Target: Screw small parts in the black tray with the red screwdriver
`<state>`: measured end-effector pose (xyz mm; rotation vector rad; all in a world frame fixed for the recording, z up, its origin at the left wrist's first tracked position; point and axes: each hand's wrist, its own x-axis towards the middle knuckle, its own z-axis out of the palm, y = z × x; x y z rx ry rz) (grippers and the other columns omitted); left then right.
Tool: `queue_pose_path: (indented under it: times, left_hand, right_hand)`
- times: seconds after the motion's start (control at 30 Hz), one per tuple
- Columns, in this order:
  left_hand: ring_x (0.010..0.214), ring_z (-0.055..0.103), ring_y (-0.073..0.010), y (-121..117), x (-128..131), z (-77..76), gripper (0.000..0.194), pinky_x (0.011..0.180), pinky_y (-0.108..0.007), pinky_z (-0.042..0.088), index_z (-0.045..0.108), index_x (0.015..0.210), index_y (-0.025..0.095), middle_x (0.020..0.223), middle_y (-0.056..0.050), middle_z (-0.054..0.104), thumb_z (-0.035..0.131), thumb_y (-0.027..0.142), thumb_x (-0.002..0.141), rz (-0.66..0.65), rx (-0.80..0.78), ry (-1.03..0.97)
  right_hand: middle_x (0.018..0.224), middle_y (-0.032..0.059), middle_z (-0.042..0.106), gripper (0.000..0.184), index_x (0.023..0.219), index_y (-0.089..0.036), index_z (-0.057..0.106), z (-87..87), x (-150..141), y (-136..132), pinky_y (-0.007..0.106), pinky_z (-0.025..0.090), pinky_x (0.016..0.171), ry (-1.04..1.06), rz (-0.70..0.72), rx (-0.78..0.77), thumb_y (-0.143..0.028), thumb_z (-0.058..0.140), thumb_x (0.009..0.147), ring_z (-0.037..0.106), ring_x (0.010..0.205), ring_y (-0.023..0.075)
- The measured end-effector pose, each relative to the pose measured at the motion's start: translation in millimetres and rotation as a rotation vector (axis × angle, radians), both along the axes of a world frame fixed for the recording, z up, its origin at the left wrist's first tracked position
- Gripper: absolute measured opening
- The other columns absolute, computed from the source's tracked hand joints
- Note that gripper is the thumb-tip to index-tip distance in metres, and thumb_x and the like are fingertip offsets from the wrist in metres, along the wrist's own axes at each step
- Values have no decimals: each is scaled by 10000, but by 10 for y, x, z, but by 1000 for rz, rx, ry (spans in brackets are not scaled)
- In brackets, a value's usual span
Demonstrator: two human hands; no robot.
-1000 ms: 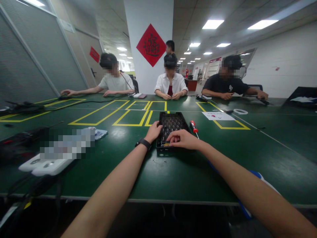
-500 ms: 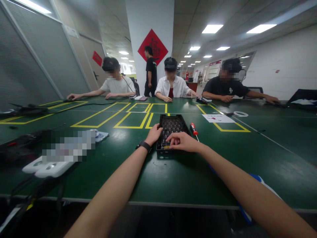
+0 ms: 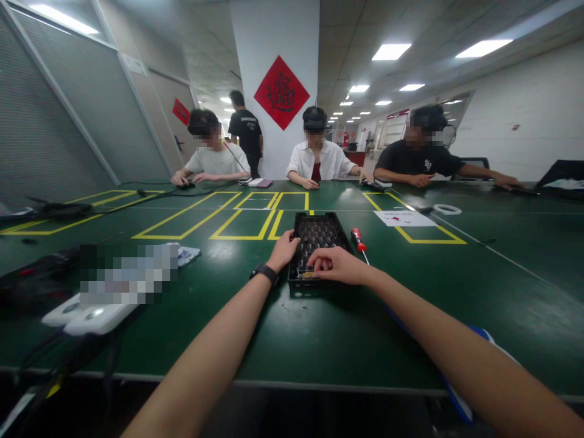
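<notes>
Where the left forearm reaches forward, a pair of white rounded objects [image 3: 93,318] lies well apart to its left, on the green table [image 3: 219,331]. Next comes the left hand [image 3: 285,249], closed narrowly on the left wall of the black case [image 3: 295,263], with the thumb at the rim. The case sits just right of that hand and reaches beneath the right hand, its long axis running away from the person, roughly fore and aft. At its near end, a small yellowish piece [image 3: 308,275] lies across the inside, close under the right fingertips and farther from the left hand, so the right hand is the nearer one. The right hand [image 3: 336,266] comes in over the right wall, at a slant across that long axis, its fingers curled and drawn close together; whether they pinch anything I cannot tell. Just beyond the right wrist, beside the case's right wall, lies a red and black screwdriver [image 3: 359,239], its handle pointing away and its shaft towards the right forearm
</notes>
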<state>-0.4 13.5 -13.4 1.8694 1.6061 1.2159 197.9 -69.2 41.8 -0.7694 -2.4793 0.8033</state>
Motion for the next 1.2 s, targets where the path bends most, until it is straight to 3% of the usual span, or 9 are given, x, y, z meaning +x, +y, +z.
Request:
queue_pose_path:
  times: [0.33, 0.57, 0.7, 0.9, 1.2]
  left_hand:
    - [1112, 515, -193, 10, -4, -8, 428, 980, -299, 367, 505, 1195, 107, 1237, -123, 541, 467, 281, 805, -6, 7, -14]
    - [1128, 508, -195, -13, -3, 0, 425, 985, -304, 359, 503, 1197, 108, 1244, -125, 537, 467, 271, 805, -14, 3, -30]
    - [1144, 496, -205, -16, -7, -7, 442, 993, -315, 350, 500, 1202, 93, 1264, -140, 519, 469, 285, 805, -6, 1, -24]
    - [1122, 513, -199, -51, -1, 21, 434, 979, -304, 364, 500, 1205, 111, 1244, -123, 540, 463, 290, 812, 4, -13, -3]
    - [1112, 517, -210, -30, -2, 14, 450, 977, -314, 369, 497, 1208, 90, 1242, -142, 535, 467, 291, 806, 8, -7, -3]
  right_hand:
    - [756, 26, 641, 282, 985, -152, 631, -1, 0, -19, 205, 407, 576, -19, -17, -8, -309, 611, 751, 520, 614, 90]
    - [833, 48, 672, 225, 868, -168, 704, 54, -1, -46, 241, 426, 684, -54, -27, 112, -334, 616, 745, 574, 729, 129]
    - [838, 56, 675, 256, 877, -157, 709, 54, 6, -29, 233, 428, 648, -72, -31, 76, -351, 626, 731, 575, 704, 125]
    - [787, 54, 671, 334, 942, -119, 681, 26, 6, 12, 229, 457, 638, -15, -6, -121, -339, 658, 692, 590, 692, 121]
    - [750, 54, 680, 286, 874, -127, 706, 42, 9, -9, 210, 417, 565, -47, -35, -34, -357, 624, 725, 564, 613, 107]
